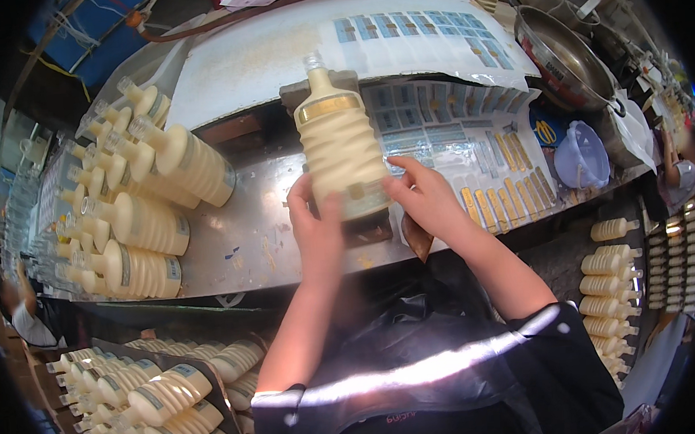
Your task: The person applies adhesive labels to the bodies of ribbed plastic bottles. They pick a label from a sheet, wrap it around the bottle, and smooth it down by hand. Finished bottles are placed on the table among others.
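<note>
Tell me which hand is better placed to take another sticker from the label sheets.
Probably the right hand: it lies beside the printed label sheets on the metal table. The left hand grips the ribbed cream plastic bottle on the far side from them.

Glossy cream plastic bottle [342, 150] — gold foil band — on scuffed metal table [253, 239].

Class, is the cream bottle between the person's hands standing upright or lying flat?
Lying flat: the cream bottle rests lengthwise on a fixture, neck pointing away.
</note>
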{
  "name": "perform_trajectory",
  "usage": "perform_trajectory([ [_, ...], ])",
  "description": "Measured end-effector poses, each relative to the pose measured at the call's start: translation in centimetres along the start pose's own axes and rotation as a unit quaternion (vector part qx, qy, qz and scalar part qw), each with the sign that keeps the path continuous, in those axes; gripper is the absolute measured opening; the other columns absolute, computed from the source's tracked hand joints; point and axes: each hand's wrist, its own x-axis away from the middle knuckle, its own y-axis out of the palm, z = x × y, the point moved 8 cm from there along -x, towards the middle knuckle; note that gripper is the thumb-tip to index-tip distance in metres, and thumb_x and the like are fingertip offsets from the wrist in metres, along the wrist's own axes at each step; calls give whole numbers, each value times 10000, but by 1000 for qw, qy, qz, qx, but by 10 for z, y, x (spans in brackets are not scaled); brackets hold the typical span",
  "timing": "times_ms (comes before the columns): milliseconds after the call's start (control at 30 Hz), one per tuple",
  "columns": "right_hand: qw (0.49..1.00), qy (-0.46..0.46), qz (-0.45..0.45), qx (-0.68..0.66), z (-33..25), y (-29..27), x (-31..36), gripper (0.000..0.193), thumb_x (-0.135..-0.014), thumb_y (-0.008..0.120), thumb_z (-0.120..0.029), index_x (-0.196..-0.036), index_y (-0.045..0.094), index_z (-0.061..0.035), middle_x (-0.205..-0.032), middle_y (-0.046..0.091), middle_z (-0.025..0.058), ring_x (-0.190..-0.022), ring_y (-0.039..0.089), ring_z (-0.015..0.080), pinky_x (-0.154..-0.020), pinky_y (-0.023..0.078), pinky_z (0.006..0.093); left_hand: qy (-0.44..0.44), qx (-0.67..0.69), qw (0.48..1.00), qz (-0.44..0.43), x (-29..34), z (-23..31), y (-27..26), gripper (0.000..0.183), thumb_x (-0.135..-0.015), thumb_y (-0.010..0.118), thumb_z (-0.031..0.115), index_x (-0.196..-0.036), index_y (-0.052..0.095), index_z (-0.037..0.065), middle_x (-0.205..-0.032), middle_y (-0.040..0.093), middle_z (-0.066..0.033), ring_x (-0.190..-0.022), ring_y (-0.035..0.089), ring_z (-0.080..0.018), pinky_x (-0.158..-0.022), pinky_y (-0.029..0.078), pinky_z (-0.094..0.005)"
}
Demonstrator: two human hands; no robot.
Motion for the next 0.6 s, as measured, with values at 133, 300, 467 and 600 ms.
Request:
perform_trajectory([
  [133,987,55,-93,-122,20,25,-7,522,-941,688,-433,-1213,689,14,-808,708,128,-742,689,211,-686,536,355,3,29,999,12,0,-1,2,542,-1046,630,283,-1465,402,27,-1368,507,-92,-1203,474,-167,-1078,378,-332],
  [300,988,45,-75,-125,21,24,-9,479,-946,692,-420,-1173,713,1,-799,705,110,-710,669,179,-675,529,333,-16,59,998,22,-1,-4,3,530,-1042,630,270,-1460,407,34,-1365,509,-82,-1148,473,-149,-1049,390,-322],
  [467,980,48,-72,-177,23,26,-6,456,-953,693,-388,-1181,711,6,-795,697,85,-712,646,145,-670,520,313,-11,61,998,21,-1,-9,2,539,-1033,641,262,-1462,404,37,-1368,505,-78,-1148,469,-150,-1049,390,-324],
  [600,980,48,-72,-182,25,27,-5,452,-958,690,-380,-1190,708,8,-793,690,69,-708,629,129,-671,516,306,-16,75,997,20,0,-6,3,561,-1020,661,272,-1461,404,37,-1366,504,-77,-1148,469,-149,-1052,388,-325],
])
